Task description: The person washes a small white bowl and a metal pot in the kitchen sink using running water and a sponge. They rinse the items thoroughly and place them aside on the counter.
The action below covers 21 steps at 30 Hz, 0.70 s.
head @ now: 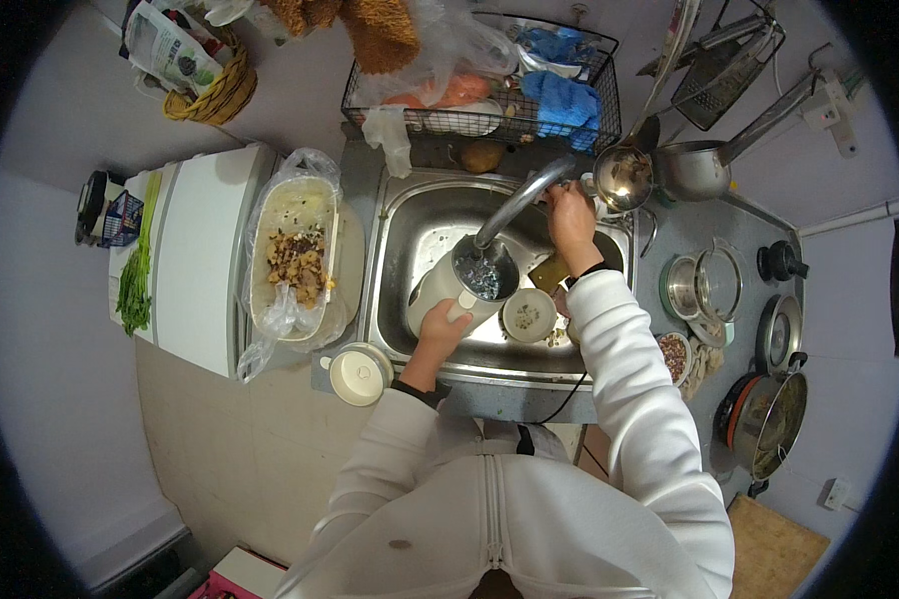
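Observation:
Over the sink basin (401, 224), my left hand (440, 333) grips the handle of a cream kettle (438, 281) with a steel interior. Its open mouth sits under the curved faucet spout (528, 198), and bubbly water shows inside. My right hand (571, 224) is at the base of the faucet, its fingers around the handle, which they mostly hide. Right of the kettle, a small white bowl (530, 314) with bits of food residue lies in the basin. A round cream lid (359, 374) rests at the counter's front left corner.
A plastic-lined bin (335, 262) of food scraps stands left of the sink. A ladle (623, 180) and a saucepan (689, 168) hang at the right. Glass containers (719, 281), a bowl of grains (674, 356) and a pot (772, 427) line the right counter. Behind the sink is a wire basket (487, 123).

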### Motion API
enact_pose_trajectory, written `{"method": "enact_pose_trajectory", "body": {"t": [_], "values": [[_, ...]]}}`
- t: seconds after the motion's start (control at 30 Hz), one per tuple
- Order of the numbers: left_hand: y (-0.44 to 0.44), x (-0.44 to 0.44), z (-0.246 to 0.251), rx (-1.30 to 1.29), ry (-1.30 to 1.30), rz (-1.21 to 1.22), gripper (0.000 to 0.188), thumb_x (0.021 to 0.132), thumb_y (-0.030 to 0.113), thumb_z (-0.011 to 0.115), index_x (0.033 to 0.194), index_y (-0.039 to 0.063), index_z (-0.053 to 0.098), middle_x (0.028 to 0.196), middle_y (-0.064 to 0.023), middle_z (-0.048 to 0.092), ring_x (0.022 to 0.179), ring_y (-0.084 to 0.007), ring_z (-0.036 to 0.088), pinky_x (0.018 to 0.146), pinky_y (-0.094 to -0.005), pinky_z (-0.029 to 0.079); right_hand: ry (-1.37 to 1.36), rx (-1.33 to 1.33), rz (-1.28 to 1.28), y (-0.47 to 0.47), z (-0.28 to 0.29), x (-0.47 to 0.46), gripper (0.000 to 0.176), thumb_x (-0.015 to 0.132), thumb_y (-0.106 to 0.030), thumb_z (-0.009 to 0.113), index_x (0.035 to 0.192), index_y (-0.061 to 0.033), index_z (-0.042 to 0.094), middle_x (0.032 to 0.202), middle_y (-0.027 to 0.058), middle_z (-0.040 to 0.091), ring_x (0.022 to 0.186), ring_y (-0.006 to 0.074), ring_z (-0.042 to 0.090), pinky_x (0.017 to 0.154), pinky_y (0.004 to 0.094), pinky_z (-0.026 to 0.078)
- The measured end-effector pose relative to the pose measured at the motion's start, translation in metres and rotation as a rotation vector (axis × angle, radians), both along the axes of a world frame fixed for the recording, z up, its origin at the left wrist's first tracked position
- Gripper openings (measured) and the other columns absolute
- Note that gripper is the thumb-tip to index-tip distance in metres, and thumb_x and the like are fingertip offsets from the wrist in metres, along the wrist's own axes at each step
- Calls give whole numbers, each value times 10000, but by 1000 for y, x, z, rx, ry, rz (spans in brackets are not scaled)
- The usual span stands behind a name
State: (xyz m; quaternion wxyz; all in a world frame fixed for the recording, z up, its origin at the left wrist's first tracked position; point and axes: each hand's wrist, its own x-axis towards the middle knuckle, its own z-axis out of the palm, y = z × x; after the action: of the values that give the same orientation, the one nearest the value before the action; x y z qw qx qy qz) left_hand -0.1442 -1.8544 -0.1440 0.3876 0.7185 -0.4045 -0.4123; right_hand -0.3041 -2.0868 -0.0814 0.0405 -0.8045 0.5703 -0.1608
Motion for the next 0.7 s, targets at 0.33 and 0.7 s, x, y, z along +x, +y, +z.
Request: {"method": "enact_pose_trajectory", "body": {"t": [0.33,0.7], "values": [[1,1,1,30,15,13,344,738,204,656,988,-16,573,862,-199,619,832,-320,597,753,-362,447,-4,-28,7,0,-2,0,176,820,-163,516,922,-154,658,874,121,563,822,299,574,722,412,461],[2,1,2,-14,-11,2,340,739,201,651,982,-23,574,849,-199,620,812,-311,601,746,-357,449,-99,-87,26,1,-1,1,106,766,-155,601,840,-88,639,807,145,551,770,335,566,683,428,465]]}}
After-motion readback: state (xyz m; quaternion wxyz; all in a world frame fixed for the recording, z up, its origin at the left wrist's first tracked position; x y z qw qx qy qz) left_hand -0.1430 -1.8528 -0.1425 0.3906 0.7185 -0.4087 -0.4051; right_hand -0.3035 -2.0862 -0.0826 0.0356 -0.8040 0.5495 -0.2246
